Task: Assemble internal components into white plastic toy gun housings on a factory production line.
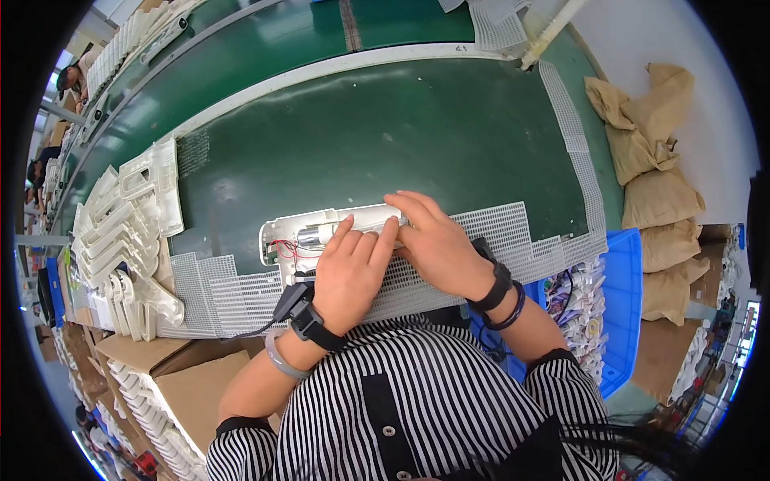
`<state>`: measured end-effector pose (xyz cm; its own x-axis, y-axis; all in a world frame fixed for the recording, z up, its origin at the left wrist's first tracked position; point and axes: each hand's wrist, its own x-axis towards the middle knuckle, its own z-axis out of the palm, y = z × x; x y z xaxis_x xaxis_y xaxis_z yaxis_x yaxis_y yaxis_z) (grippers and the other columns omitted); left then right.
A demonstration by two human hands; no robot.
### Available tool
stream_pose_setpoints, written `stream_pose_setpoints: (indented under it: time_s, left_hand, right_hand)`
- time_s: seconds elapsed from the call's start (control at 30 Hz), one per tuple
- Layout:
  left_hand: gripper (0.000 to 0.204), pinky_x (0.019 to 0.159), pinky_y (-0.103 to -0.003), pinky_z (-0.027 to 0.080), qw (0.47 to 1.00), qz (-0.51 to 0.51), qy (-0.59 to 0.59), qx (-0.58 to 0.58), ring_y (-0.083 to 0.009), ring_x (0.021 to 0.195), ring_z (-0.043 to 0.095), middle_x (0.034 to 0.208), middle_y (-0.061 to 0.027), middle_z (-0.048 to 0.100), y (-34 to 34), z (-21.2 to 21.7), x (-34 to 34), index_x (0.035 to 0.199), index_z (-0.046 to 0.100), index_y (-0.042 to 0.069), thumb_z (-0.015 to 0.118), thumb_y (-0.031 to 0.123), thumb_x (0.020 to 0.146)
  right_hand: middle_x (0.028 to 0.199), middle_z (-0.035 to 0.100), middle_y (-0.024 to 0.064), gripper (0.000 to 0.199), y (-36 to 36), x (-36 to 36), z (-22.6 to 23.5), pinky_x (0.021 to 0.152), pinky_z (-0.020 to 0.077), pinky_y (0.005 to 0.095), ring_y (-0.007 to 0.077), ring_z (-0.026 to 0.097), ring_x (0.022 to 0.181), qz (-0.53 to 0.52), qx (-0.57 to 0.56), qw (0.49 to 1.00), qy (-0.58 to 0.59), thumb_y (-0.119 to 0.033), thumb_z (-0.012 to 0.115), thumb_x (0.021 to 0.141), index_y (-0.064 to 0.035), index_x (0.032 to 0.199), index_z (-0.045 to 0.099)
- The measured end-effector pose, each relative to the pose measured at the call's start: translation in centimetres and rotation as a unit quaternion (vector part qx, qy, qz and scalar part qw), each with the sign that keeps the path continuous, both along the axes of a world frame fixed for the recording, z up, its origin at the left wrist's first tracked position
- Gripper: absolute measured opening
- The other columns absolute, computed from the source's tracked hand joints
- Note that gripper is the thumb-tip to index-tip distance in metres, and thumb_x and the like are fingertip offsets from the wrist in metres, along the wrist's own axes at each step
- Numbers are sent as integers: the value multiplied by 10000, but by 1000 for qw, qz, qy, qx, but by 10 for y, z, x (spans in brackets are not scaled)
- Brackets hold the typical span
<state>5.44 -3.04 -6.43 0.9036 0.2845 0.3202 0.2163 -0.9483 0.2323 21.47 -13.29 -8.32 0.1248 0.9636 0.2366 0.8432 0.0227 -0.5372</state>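
- Left grip [349,276]: fingers nearly straight; right grip [441,250]: bent; I can't tell whether either pinches.
- White housing [321,219]: under both grips, uncovered, seemingly unfinished.
- Silver cylinder [309,236], red wires [285,246]: already inside, left of them.

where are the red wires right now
In the head view, the red wires lie in the left end of the white plastic housing, left of the silver cylinder and the left hand.

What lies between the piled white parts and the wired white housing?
Head view: green tabletop, with grey mesh along its near edge, separates parts from housing.
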Motion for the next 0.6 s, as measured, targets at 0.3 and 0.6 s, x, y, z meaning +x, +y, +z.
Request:
stream_pose_setpoints:
  time_s: [0.3, 0.6]
  left_hand:
    - [595, 1050, -455, 528, 999, 14, -12, 37, -211, 840, 669, 836, -51, 638, -7, -6, 0, 1445, 525, 9, 627, 56, 861]
    - [701, 1118, -506, 382, 998, 35, 0, -50, -280, 1230, 561, 1322, -92, 620, -6, 34, -42, 1405, 549, 79, 809, 197, 764]
  right_hand:
    - [1473, 521, 156, 296, 1, 1, 1, 1079, 487, 433, 352, 454, 1400, 17, -23, 1000, 7, -84, 789, 786, 27, 1048, 708]
    - [1486, 504, 187, 331, -10, 16, 56, 1134, 402, 490, 367, 400, 1449, 93, -56, 994, -27, -194, 784, 824, -27, 1102, 720]
